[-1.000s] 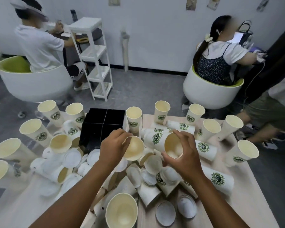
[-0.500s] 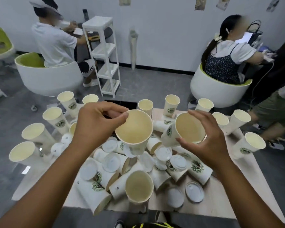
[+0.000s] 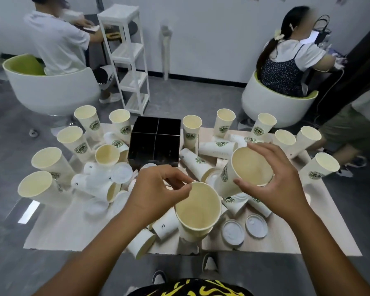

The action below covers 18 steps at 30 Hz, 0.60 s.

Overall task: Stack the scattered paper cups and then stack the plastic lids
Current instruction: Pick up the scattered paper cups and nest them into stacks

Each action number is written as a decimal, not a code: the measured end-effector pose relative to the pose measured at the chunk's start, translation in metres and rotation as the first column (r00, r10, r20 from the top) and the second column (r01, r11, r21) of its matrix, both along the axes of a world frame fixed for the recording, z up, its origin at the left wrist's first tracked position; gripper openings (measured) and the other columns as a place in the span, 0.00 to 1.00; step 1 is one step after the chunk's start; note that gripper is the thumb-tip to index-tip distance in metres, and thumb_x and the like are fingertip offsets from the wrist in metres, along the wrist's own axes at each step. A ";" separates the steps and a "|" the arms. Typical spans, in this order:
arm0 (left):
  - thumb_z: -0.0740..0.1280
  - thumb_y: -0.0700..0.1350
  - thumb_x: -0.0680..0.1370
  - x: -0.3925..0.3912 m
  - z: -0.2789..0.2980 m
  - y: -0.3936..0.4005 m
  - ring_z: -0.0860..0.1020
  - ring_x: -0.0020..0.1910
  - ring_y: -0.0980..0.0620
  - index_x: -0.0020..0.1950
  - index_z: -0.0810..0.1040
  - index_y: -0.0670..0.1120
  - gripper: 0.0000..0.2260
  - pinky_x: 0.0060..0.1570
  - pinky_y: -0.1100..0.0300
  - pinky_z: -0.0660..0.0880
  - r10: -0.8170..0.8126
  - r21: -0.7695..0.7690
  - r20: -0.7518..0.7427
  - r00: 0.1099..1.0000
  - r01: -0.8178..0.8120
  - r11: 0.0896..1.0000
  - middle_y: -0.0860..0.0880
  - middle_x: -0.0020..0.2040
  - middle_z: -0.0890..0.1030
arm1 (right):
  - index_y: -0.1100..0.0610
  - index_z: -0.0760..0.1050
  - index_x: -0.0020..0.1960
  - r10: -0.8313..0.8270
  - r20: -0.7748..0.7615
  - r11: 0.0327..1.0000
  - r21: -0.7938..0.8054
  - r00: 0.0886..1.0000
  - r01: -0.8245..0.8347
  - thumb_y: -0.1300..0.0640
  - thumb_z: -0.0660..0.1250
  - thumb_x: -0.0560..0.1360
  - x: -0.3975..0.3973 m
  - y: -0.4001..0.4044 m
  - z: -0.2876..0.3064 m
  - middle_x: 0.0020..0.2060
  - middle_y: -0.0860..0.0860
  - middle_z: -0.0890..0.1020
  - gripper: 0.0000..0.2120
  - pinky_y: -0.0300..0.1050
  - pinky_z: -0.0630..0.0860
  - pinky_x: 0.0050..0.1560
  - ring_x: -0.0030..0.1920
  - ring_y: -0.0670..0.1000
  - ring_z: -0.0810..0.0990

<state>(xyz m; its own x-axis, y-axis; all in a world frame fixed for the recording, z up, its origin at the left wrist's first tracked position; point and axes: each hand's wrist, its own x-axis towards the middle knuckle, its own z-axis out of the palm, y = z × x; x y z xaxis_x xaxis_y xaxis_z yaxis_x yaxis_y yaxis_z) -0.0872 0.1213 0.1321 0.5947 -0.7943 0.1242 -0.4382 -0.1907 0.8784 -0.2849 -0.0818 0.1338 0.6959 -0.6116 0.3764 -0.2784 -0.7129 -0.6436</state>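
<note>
- My left hand (image 3: 156, 190) reaches in from the lower left, thumb and fingertips pinching the far rim of a paper cup (image 3: 198, 211) that sits mouth-up over the near edge of the table (image 3: 77, 227).
- My right hand (image 3: 278, 184) comes in from the lower right, fingers and thumb curled around the rim of a second cup (image 3: 247, 167), tilted with its mouth toward me.
- The two cups are close, not nested.
- Two plastic lids (image 3: 244, 229) lie flat just right of the near cup.
- My left palm hides several fallen cups; the near cup's base is hard to make out.
</note>
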 end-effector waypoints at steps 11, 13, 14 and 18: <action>0.81 0.47 0.71 0.007 -0.067 0.000 0.82 0.48 0.57 0.53 0.85 0.55 0.12 0.44 0.63 0.81 -0.106 0.032 0.090 0.990 0.104 0.994 0.60 0.47 0.84 | 0.48 0.75 0.71 -0.060 0.003 0.997 -0.038 0.998 0.060 0.46 0.84 0.64 -0.023 0.038 0.014 0.67 0.43 0.75 0.39 0.45 0.71 0.70 0.70 0.45 0.73; 0.81 0.47 0.71 0.008 -0.065 0.004 0.82 0.49 0.58 0.54 0.85 0.55 0.14 0.43 0.63 0.82 -0.105 0.012 0.087 0.991 0.104 0.994 0.60 0.49 0.83 | 0.49 0.75 0.71 -0.048 0.038 0.997 -0.064 0.998 0.050 0.44 0.82 0.63 -0.026 0.044 0.028 0.67 0.44 0.75 0.38 0.44 0.71 0.70 0.70 0.46 0.73; 0.81 0.47 0.71 0.008 -0.063 0.005 0.81 0.50 0.58 0.55 0.84 0.55 0.14 0.43 0.62 0.82 -0.102 -0.001 0.086 0.991 0.102 0.995 0.61 0.50 0.83 | 0.50 0.75 0.71 -0.034 0.056 0.997 -0.074 0.998 0.038 0.45 0.82 0.63 -0.027 0.049 0.035 0.67 0.44 0.76 0.39 0.45 0.71 0.70 0.70 0.46 0.74; 0.80 0.46 0.71 0.012 -0.053 0.015 0.82 0.53 0.57 0.58 0.83 0.56 0.17 0.45 0.61 0.82 -0.084 -0.045 0.028 0.996 0.086 0.995 0.61 0.54 0.82 | 0.54 0.75 0.70 0.065 0.101 0.993 -0.103 0.993 -0.054 0.42 0.80 0.64 -0.022 0.073 0.058 0.67 0.48 0.76 0.39 0.43 0.71 0.69 0.70 0.49 0.74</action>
